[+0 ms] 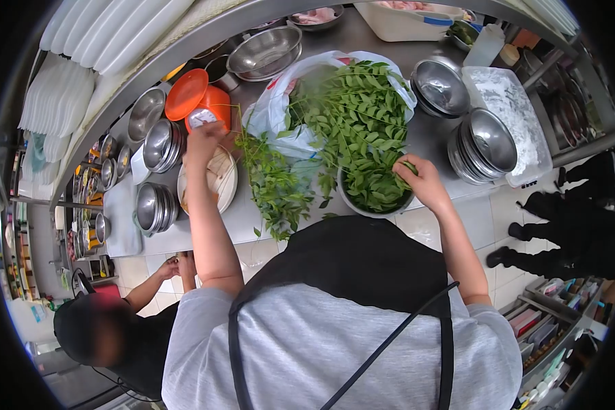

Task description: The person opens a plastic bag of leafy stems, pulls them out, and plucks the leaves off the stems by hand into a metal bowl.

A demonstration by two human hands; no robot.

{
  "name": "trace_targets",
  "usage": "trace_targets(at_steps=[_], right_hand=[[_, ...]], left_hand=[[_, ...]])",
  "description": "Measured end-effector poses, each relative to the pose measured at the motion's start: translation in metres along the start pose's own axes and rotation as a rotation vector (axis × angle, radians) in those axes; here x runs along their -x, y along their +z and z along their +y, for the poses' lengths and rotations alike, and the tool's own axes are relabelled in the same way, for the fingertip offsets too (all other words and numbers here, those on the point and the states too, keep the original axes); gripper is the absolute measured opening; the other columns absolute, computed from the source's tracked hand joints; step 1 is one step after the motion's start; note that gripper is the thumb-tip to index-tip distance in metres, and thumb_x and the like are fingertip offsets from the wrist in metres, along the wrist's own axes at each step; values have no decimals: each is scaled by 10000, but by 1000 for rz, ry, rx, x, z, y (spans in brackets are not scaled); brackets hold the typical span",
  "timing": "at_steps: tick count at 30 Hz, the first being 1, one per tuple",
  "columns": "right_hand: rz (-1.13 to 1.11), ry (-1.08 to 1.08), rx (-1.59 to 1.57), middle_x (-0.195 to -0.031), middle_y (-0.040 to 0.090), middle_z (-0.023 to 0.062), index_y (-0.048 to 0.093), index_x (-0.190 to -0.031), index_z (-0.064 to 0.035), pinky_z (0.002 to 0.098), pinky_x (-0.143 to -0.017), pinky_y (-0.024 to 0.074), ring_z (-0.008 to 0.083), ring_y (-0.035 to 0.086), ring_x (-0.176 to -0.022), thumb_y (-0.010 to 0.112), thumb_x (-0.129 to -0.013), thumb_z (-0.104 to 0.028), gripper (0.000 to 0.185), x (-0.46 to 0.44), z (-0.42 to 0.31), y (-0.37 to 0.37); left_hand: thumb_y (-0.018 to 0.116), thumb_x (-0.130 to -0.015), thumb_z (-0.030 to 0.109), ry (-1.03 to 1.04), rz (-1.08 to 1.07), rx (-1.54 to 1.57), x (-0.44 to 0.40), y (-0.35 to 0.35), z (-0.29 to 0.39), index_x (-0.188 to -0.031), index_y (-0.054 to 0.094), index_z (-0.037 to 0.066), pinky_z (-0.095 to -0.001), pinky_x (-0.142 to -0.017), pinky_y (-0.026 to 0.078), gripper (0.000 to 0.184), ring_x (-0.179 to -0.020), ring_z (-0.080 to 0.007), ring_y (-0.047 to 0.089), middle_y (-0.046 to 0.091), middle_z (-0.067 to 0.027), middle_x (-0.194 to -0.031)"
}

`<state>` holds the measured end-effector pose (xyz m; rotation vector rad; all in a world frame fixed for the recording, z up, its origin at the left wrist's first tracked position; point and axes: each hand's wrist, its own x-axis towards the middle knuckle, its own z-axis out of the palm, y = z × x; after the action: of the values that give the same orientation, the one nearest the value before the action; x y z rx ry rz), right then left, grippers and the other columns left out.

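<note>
My right hand [422, 180] is pinched on green leaves at the rim of a metal bowl [342, 193], which is filled with curry leaves [376, 188]. Behind the bowl, a large heap of leafy curry sprigs [362, 102] spills from an open white plastic bag [270, 113]. My left hand [203, 142] is raised in front of an orange kitchen scale [215, 102], its fingers closed; what they hold, if anything, is hidden. Thin stalks show close beside it. Between my hands lies a looser bunch of green sprigs [275, 184]. Below my left hand stands a round white container [227, 179] with pale pieces inside.
Stacked metal bowls stand left [158, 208] and right [485, 143]. A tray dusted with white powder [509, 116] is at the right. Raw meat fills a white tub [413, 20] at the back. A co-worker [109, 328] is at lower left; other people's dark-clothed legs [560, 219] are at right.
</note>
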<state>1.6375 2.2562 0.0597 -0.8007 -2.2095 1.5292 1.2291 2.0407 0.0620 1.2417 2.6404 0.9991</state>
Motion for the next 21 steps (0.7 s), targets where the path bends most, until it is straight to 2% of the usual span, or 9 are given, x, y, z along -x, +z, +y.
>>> trace_targets(at_steps=[1,3,6,8,10,14,15,18,21], right_hand=[[6,18,9,-700,578,90,578,-841,21,272,-642,413,146,529,-670,543,-826,-165,189,0,3,0],[9,36,23,-699,585,126,580,-843,20,298,-636,419,191,553,-657,553,-813,-167,191,-1,5,1],[21,31,63,-680,582,135,583,-841,14,309,-617,420,211,552,-629,554,-812,-166,185,-3,0,4],[34,20,88,-697,584,152,584,-844,14,317,-611,420,234,556,-628,559,-807,-163,183,-3,-8,4],[52,7,116,-702,584,159,582,-847,16,320,-614,421,248,560,-633,559,-804,-159,182,0,-7,4],[74,-9,123,-714,583,181,576,-849,23,328,-623,423,277,569,-651,560,-796,-146,178,10,-5,-4],[79,-4,120,-714,583,181,576,-849,23,328,-623,423,277,569,-651,560,-796,-146,178,12,-3,-5],[84,-13,131,-739,586,177,576,-860,14,338,-627,430,285,575,-675,563,-791,-142,172,14,6,0],[198,-217,204,-818,592,175,583,-883,0,350,-640,436,301,578,-706,576,-786,-153,181,10,14,15]], left_hand=[[630,-753,158,-1,2,-2,3,-1,18,-894,652,28,-274,-638,449,192,-601,-167,558,649,-80,-796],[629,-691,57,172,208,-104,8,17,63,-929,654,64,-326,-777,439,239,-761,-267,577,637,-105,-935],[623,-638,-39,365,126,18,-1,56,113,-899,660,81,-341,-821,413,290,-924,-282,517,621,-85,-979],[636,-685,40,458,118,-8,-9,78,133,-961,645,81,-321,-815,416,280,-887,-256,538,626,-86,-967],[637,-706,54,458,-89,-69,-18,89,147,-932,650,64,-295,-765,435,227,-832,-236,564,638,-92,-904],[651,-759,150,348,-71,263,-44,63,161,-862,654,5,-239,-658,448,179,-722,-112,582,649,-70,-801],[643,-744,143,328,-18,334,-39,39,180,-856,656,19,-253,-631,467,167,-680,-146,607,646,-100,-783],[641,-764,111,320,66,469,-33,-11,199,-880,645,-15,-219,-669,449,171,-704,-86,574,647,-53,-797],[641,-774,95,258,78,588,-18,-28,201,-899,632,-29,-198,-665,437,176,-712,-70,555,635,-40,-794]])
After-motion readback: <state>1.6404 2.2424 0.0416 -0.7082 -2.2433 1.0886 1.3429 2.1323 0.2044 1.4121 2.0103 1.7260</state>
